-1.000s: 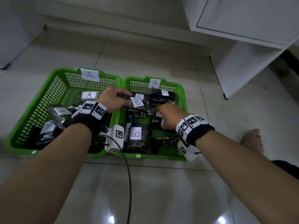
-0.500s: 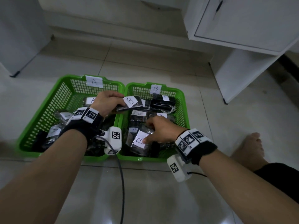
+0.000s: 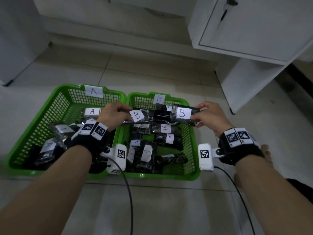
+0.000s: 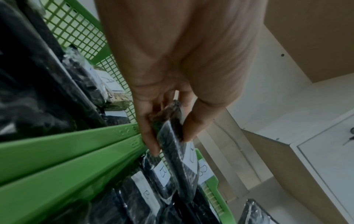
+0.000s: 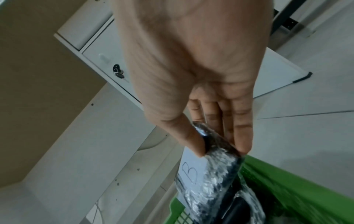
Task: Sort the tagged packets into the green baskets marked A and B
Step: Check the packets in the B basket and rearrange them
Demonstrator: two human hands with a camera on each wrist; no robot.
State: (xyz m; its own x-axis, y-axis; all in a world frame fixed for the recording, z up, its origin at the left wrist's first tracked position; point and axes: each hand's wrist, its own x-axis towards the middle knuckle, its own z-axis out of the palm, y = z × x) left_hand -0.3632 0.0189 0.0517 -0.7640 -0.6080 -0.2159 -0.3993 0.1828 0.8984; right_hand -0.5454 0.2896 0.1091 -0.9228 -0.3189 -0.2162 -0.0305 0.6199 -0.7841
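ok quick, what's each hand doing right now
Left hand: closed on a B-tagged packet, pinched at its end.
Right hand: closed on another B-tagged packet, pinched at its end.

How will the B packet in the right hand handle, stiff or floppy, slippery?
Probably fairly stiff: the packet, pinched at one end by the right hand, juts out without sagging. Its crinkled glossy wrap looks slick, so it may slip. Likely light, since fingertips alone hold it.
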